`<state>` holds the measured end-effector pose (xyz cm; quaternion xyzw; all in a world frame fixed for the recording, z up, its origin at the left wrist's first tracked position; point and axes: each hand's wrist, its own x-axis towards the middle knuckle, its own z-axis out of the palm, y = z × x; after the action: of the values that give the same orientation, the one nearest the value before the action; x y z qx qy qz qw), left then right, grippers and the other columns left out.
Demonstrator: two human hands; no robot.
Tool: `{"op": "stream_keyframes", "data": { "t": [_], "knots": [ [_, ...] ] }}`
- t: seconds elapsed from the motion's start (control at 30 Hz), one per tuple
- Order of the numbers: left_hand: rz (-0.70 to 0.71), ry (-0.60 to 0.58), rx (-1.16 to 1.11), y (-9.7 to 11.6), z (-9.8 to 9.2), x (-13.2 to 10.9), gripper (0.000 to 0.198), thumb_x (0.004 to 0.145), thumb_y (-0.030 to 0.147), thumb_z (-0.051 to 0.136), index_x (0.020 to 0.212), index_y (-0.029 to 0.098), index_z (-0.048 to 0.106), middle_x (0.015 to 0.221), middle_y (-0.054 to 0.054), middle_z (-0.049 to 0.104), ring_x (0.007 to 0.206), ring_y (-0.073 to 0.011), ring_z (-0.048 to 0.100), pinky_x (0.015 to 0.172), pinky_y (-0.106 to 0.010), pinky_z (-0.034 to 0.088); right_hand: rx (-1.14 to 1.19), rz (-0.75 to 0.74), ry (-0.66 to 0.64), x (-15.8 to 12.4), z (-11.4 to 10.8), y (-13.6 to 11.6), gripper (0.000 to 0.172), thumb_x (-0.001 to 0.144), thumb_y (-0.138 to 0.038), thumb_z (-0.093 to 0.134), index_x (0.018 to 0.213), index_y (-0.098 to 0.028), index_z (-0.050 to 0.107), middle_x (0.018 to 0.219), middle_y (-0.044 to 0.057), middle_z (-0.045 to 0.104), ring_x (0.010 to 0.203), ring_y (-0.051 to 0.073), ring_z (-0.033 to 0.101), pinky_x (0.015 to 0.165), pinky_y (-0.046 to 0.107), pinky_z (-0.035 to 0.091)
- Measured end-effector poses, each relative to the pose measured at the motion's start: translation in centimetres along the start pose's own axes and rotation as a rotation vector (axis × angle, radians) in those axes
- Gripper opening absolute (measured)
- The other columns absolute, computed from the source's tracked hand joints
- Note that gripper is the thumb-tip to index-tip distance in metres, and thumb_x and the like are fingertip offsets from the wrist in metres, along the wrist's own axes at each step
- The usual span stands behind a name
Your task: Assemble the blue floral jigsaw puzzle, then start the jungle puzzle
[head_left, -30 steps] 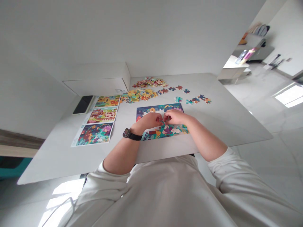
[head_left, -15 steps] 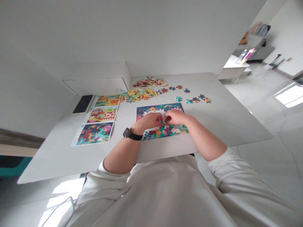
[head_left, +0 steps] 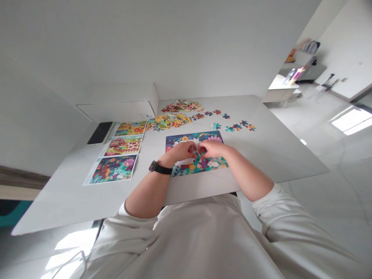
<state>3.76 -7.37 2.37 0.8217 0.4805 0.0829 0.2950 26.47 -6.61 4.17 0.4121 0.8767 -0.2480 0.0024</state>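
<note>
My left hand (head_left: 180,151), with a black wristwatch (head_left: 159,167) on its wrist, and my right hand (head_left: 213,149) meet over a part-built jigsaw puzzle (head_left: 194,136). Their fingertips pinch a small jigsaw piece (head_left: 197,154), mostly hidden by my fingers. The hands cover the puzzle's middle, and a white gap shows beside my left hand. Loose pieces lie beyond it in a colourful pile (head_left: 171,121), a smaller heap (head_left: 182,105) and a scattered row (head_left: 232,126).
Several printed picture sheets (head_left: 112,169) lie left of the puzzle on the white table (head_left: 270,149). A black phone (head_left: 100,133) and a white box (head_left: 117,110) sit past them. The table's edge runs close to my torso, with a tiled floor beyond its right side.
My hands have drawn slightly closer over the puzzle, and the whole view has shifted a little as my head moved. The loose pieces stay where they were.
</note>
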Motion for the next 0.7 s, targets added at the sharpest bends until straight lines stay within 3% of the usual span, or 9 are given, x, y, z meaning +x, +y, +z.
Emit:
{"op": "stream_keyframes", "data": {
  "t": [0.27,0.47,0.7],
  "knots": [
    [0.001,0.042,-0.023,-0.4,0.1,0.0,0.036,0.085,0.035,0.071,0.118,0.023,0.066,0.082,0.001,0.073,0.078,-0.0216,0.071,0.071,-0.031,0.048,0.024,0.048,0.022,0.0,-0.2,-0.3,0.019,0.085,-0.023,0.087,0.101,-0.020,0.078,0.102,0.005,0.079,0.089,0.018,0.069,0.072,0.025,0.041],
    [-0.002,0.052,-0.012,-0.4,0.3,-0.1,0.044,0.085,0.043,0.074,0.123,0.022,0.063,0.086,0.000,0.072,0.078,-0.0215,0.070,0.070,-0.031,0.045,0.027,0.015,0.007,0.0,-0.1,-0.3,0.024,0.082,-0.027,0.090,0.101,-0.020,0.078,0.101,0.004,0.078,0.089,0.018,0.069,0.071,0.025,0.043],
    [-0.006,-0.034,0.023,0.6,-0.3,-0.9,0.067,0.074,0.054,0.085,0.130,0.025,0.062,0.100,-0.002,0.073,0.085,-0.0235,0.071,0.069,-0.031,0.044,0.025,-0.009,-0.012,0.1,-0.3,0.2,0.025,0.080,-0.023,0.091,0.100,-0.019,0.077,0.105,0.006,0.078,0.092,0.020,0.070,0.076,0.026,0.046]
  ]
}}
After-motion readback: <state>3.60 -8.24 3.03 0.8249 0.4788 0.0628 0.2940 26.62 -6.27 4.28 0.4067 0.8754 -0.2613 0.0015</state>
